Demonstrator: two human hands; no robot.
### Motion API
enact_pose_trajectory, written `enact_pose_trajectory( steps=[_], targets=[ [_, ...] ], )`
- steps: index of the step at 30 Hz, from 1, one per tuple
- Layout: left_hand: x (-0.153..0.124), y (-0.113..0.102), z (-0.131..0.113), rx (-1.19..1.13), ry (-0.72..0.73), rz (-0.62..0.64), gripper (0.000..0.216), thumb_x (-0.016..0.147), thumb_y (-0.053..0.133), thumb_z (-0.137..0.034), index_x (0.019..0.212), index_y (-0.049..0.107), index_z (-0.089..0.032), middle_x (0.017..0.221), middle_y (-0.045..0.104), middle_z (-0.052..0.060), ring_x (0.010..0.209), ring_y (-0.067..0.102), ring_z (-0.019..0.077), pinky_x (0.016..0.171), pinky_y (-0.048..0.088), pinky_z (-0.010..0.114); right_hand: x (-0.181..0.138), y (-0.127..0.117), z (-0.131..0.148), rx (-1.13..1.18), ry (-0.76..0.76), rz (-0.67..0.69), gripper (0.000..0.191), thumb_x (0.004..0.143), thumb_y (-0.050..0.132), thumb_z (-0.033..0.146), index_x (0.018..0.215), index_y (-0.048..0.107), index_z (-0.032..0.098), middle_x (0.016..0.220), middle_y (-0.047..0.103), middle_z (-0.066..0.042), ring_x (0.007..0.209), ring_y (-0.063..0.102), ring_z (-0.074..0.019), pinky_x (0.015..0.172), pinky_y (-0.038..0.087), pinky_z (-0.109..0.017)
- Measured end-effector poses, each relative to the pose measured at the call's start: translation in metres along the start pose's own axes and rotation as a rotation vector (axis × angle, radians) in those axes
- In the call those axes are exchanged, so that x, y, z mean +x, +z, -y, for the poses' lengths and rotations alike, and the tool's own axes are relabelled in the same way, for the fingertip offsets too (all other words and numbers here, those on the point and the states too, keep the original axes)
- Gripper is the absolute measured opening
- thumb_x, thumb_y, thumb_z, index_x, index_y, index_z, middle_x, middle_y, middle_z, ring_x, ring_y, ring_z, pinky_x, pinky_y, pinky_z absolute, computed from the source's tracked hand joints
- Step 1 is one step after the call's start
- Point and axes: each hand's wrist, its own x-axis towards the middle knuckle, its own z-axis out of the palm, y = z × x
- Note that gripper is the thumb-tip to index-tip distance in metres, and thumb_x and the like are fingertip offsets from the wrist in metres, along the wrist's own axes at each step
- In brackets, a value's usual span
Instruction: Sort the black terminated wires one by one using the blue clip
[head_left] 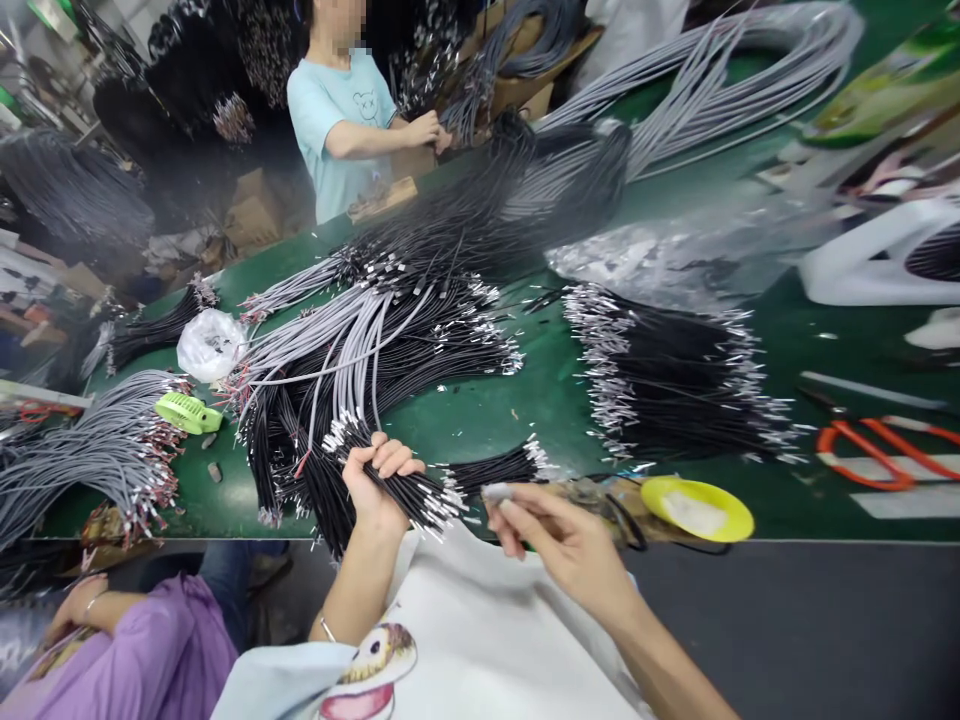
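Observation:
My left hand (375,492) is wrapped round a bundle of short black cables (426,503), whose silvery-white ends stick out on both sides of the fist. To the right of it, my right hand (574,540) is held with thumb and fingers drawn together in a pinch. A greyish covering shows at its fingertips, and whatever may lie between them is too small to make out. Just behind both hands, a smaller bunch of black cables (499,468) lies on the green table (547,410). A yellow dish (697,508) with something whitish in it sits beyond my right hand.
Black cables (675,370) lie in a wide stack at right, near orange-handled scissors (862,450). Grey cables (345,330) cover black ones at centre-left. A green clip-like object (187,412) rests at left. One person (341,130) stands across the table; another in purple (150,650) sits left.

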Motion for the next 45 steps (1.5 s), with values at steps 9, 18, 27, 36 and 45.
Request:
enact_pose_trajectory(
  steps=[9,18,27,36,45],
  targets=[
    [-0.015,0.023,0.003,0.112,0.008,0.168,0.024,0.053,0.054,-0.008,0.061,0.033,-0.017,0.044,0.018,-0.013,0.035,0.020,0.0000,0.043,0.024,0.014,-0.001,0.012,0.025,-0.397,-0.159,0.199,0.040,0.082,0.046,0.039,0.048,0.048,0.019,0.042,0.051,0.002,0.041,0.049,-0.0105,0.041,0.039,-0.022],
    [-0.017,0.022,0.003,0.114,0.097,0.125,0.019,0.055,0.054,-0.008,0.062,0.039,-0.016,0.046,0.020,-0.011,0.037,0.026,0.0010,0.045,0.027,0.016,-0.006,0.018,0.027,-0.615,-0.826,-0.198,0.010,0.078,0.056,0.010,0.080,0.056,0.019,0.064,0.059,-0.002,0.056,0.055,-0.0138,0.056,0.047,-0.026],
    [-0.015,0.023,0.006,0.197,0.199,0.001,0.015,0.054,0.052,-0.006,0.060,0.042,-0.015,0.046,0.022,-0.010,0.037,0.029,0.0020,0.045,0.029,0.016,-0.001,0.025,0.022,-0.850,-0.813,-0.162,0.009,0.085,0.051,0.017,0.078,0.057,0.015,0.059,0.057,-0.004,0.058,0.051,-0.0166,0.057,0.041,-0.030],
    [-0.012,0.017,0.001,0.138,0.218,-0.090,0.014,0.056,0.049,-0.006,0.062,0.041,-0.016,0.046,0.025,-0.009,0.036,0.030,0.0022,0.044,0.027,0.016,0.000,0.032,0.017,-0.866,-0.873,-0.137,0.012,0.084,0.048,0.008,0.077,0.055,0.015,0.056,0.054,-0.003,0.055,0.045,-0.0157,0.056,0.039,-0.029],
    [-0.010,0.015,-0.010,0.074,0.320,-0.010,0.015,0.059,0.050,-0.007,0.064,0.039,-0.016,0.047,0.028,-0.009,0.038,0.033,0.0017,0.046,0.029,0.016,-0.008,0.024,0.013,-0.700,-0.678,-0.260,0.011,0.084,0.051,0.015,0.073,0.055,0.016,0.055,0.051,0.001,0.047,0.047,-0.0104,0.048,0.040,-0.022]
  ],
)
